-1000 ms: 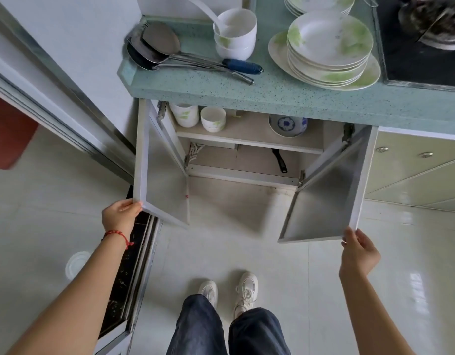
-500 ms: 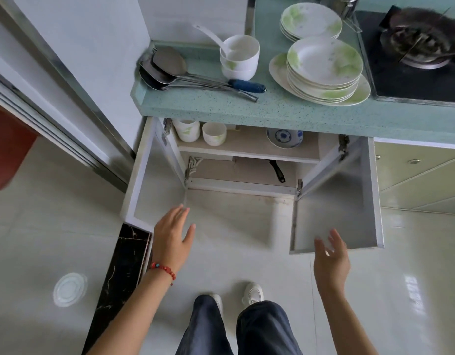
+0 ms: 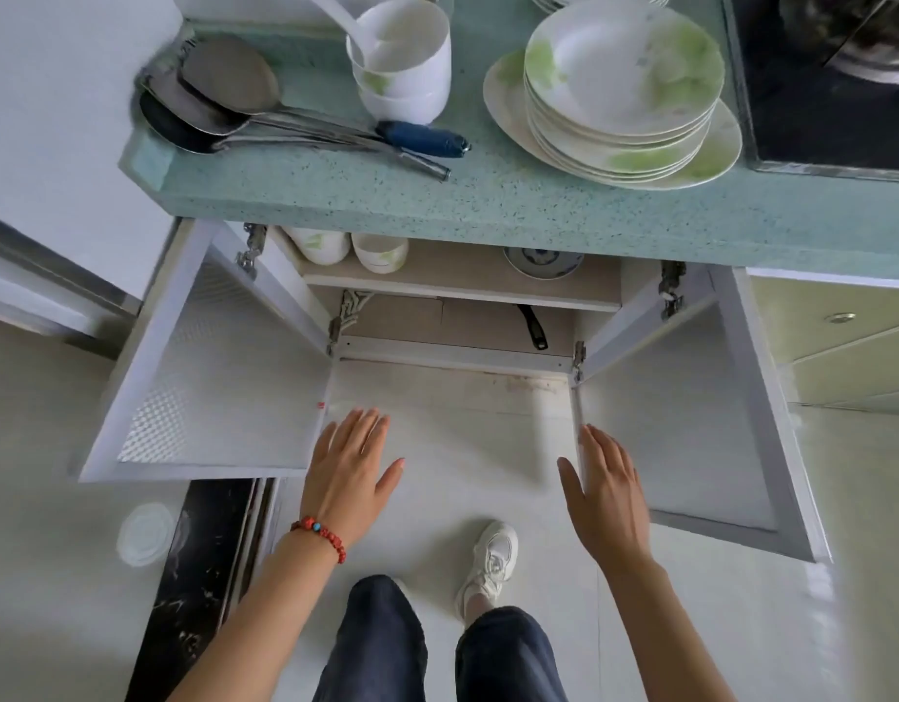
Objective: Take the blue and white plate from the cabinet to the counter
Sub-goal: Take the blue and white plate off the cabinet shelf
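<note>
Doors wide, left hand (image 3: 350,466) and right hand (image 3: 603,491) spread empty, blue and white plate (image 3: 542,256) shelved beyond both, ready for reaching.

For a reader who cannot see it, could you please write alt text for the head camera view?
Both hands, left hand and right hand, reach empty and open toward an open cabinet under a green counter, where a blue and white plate sits on the upper shelf.
</note>
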The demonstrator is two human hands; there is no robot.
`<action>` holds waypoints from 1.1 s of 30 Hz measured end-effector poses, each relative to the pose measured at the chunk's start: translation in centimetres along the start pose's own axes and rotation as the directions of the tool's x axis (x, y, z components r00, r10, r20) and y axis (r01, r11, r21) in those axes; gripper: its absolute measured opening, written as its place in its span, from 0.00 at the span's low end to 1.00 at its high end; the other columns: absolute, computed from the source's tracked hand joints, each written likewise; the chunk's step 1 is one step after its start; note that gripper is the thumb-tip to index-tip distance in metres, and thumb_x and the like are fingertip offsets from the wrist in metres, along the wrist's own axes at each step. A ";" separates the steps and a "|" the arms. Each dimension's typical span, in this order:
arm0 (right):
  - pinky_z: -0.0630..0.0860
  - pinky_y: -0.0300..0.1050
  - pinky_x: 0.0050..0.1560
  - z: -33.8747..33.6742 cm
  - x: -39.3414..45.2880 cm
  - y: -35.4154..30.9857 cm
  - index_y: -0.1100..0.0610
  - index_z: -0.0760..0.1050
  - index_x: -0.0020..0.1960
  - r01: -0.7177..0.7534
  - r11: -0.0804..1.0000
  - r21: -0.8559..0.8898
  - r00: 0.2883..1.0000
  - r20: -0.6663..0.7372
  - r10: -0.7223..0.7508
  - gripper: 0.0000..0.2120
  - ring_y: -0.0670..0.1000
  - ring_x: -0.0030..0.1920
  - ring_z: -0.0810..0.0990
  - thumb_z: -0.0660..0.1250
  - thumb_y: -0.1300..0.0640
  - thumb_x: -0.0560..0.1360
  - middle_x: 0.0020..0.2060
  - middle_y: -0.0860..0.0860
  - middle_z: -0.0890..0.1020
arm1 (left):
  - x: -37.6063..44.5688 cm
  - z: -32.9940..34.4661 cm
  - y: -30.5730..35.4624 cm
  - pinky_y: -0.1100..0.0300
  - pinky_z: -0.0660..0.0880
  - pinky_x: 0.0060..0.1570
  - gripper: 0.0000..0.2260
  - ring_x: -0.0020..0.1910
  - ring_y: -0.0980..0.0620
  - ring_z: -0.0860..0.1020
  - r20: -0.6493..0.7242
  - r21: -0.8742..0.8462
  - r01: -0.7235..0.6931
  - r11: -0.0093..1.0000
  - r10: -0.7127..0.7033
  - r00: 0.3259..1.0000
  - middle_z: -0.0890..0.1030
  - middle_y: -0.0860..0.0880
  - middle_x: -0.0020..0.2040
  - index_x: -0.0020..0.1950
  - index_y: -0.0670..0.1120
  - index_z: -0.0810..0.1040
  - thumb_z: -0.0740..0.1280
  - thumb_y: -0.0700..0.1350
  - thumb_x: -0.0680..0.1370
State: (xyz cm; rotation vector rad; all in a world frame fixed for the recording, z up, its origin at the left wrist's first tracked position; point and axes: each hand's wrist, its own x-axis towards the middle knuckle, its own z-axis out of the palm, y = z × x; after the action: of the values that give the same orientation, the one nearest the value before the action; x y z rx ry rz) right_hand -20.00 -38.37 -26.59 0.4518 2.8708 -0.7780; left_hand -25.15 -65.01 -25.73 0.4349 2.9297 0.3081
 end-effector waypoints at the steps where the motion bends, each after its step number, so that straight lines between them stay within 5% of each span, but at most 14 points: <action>1: 0.67 0.58 0.66 0.1 1.0 0.8 0.63 0.65 0.65 0.007 1.000 -0.005 1.000 0.006 -0.007 0.20 0.61 0.66 0.68 0.62 0.56 0.76 0.64 0.61 0.72 | 0.8 0.7 0.6 0.40 0.71 0.58 0.22 0.60 0.37 0.74 0.015 -0.003 0.009 1.000 -0.009 1.000 0.78 0.36 0.59 0.60 0.36 0.73 0.72 0.44 0.70; 17: 0.68 0.58 0.63 9.7 14.2 8.6 0.64 0.66 0.65 0.060 0.997 -0.040 0.998 -0.032 -0.061 0.21 0.61 0.65 0.70 0.63 0.56 0.75 0.63 0.63 0.73 | 14.8 13.6 2.1 0.41 0.66 0.63 0.23 0.65 0.38 0.70 0.071 -0.028 -0.005 1.000 0.007 0.997 0.74 0.37 0.63 0.64 0.37 0.69 0.65 0.49 0.74; 26: 0.68 0.57 0.64 16.5 23.8 14.1 0.64 0.67 0.64 0.065 0.998 -0.021 0.990 -0.128 -0.067 0.19 0.60 0.65 0.69 0.62 0.57 0.76 0.63 0.60 0.73 | 24.2 23.0 0.6 0.48 0.60 0.67 0.32 0.69 0.42 0.65 -0.035 -0.059 -0.060 0.996 0.058 0.998 0.71 0.40 0.68 0.68 0.40 0.64 0.45 0.60 0.74; 33: 0.70 0.59 0.60 20.5 32.4 16.9 0.67 0.68 0.61 0.169 0.984 -0.047 0.926 -0.336 -0.175 0.18 0.64 0.61 0.72 0.65 0.60 0.74 0.59 0.65 0.75 | 33.0 27.9 -0.3 0.45 0.59 0.67 0.24 0.69 0.40 0.65 -0.233 -0.070 -0.142 0.987 0.122 0.965 0.70 0.38 0.67 0.67 0.38 0.66 0.62 0.50 0.76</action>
State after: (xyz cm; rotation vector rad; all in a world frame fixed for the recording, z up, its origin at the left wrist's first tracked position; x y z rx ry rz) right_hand -44.24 -26.83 -58.69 0.3654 3.2731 -0.7659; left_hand -51.03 -50.30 -57.05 0.6226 3.0989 0.5341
